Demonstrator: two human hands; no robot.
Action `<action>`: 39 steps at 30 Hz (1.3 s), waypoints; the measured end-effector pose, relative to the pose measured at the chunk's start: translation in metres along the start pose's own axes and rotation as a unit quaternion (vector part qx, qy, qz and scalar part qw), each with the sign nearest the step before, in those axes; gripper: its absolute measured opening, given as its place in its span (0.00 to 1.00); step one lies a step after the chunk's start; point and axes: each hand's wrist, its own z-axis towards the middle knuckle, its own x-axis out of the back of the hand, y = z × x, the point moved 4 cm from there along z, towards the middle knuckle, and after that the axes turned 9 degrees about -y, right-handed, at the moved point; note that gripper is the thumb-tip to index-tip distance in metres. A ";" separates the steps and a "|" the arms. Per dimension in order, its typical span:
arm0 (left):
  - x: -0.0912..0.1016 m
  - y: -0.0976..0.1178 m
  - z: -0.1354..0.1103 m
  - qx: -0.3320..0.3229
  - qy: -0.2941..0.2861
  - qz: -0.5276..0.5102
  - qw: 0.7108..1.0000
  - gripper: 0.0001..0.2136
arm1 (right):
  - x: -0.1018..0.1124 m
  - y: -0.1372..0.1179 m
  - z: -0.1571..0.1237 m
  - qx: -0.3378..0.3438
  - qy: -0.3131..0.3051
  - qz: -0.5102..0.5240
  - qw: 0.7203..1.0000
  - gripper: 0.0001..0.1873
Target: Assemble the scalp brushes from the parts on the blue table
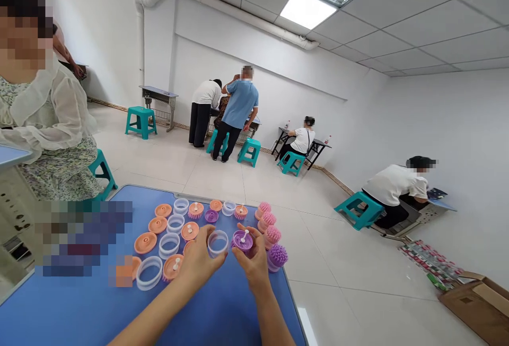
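My left hand (pixel 202 261) grips a clear plastic ring (pixel 218 243) between thumb and fingers. Close beside it, my right hand (pixel 254 258) holds a purple brush head (pixel 242 240), its hollow side with a white stem facing up. The ring and the brush head are apart. Left of my hands lie rows of orange caps (pixel 145 242), clear rings (pixel 149 273) and orange bristled heads (pixel 173 267). A purple cap (pixel 211 216) sits in the back row. Past my right hand stand several pink bristled brushes (pixel 272 235) and a purple bristled brush (pixel 277 256).
Everything lies on a blue table (pixel 99 309) with a raised edge. A person in a floral skirt (pixel 59 165) sits at the left. Other people are at desks along the walls, with teal stools (pixel 142 121). A cardboard box (pixel 477 303) and packed bottles (pixel 431 264) lie at the right.
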 end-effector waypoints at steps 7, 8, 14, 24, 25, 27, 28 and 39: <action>0.011 -0.019 -0.021 -0.064 0.012 -0.113 0.991 0.21 | 0.001 -0.004 -0.002 -0.024 -0.065 0.027 0.997 0.28; 0.010 -0.020 -0.021 -0.079 0.011 -0.105 0.991 0.20 | 0.003 -0.003 -0.003 -0.025 -0.061 0.035 0.997 0.29; 0.005 -0.020 -0.027 -0.087 -0.013 -0.066 0.994 0.21 | 0.001 -0.010 -0.009 -0.010 -0.137 0.050 0.989 0.31; 0.005 -0.020 -0.029 -0.053 -0.050 -0.130 0.989 0.22 | -0.003 -0.017 -0.006 0.029 -0.199 0.027 0.979 0.25; 0.004 -0.022 -0.029 -0.045 -0.048 -0.139 0.988 0.21 | -0.003 -0.016 -0.006 0.024 -0.205 0.026 0.978 0.25; 0.002 -0.024 -0.029 -0.036 -0.045 -0.154 0.986 0.20 | -0.003 -0.015 -0.006 0.011 -0.212 0.026 0.977 0.25; 0.001 -0.025 -0.030 -0.036 -0.047 -0.160 0.985 0.20 | -0.004 -0.014 -0.007 0.004 -0.213 0.027 0.977 0.25; -0.002 -0.015 -0.029 -0.044 -0.098 -0.246 0.963 0.18 | -0.005 -0.004 -0.009 -0.062 -0.192 0.025 0.979 0.26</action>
